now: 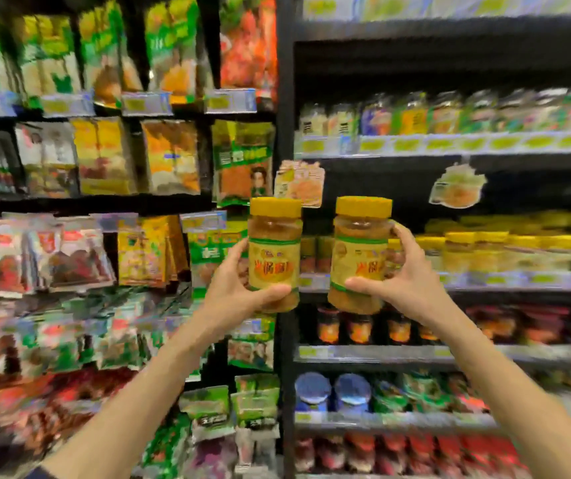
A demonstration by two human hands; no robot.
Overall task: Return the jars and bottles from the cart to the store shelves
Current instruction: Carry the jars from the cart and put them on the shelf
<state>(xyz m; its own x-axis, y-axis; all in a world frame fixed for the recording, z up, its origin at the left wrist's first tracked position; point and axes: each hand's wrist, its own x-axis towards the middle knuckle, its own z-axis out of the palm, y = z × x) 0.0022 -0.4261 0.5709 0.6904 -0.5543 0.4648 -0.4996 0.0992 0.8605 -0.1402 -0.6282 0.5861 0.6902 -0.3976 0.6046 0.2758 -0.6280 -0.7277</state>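
I hold two alike jars upright in front of the store shelves, each with a yellow lid and a yellow label with red writing. My left hand (239,288) grips the left jar (274,250) low around its body. My right hand (405,274) grips the right jar (361,250) from the right side, thumb across the label. Behind and to the right of the right jar, a row of matching yellow-lidded jars (505,250) stands on a shelf (519,280). The cart is out of view.
A black upright post (285,133) divides the shelving. Hanging snack packets (104,157) fill the left bay. The right bay holds jars on an upper shelf (449,112), dark red-lidded jars (360,328) below, and tins and packets (349,392) lower down. The view is blurred.
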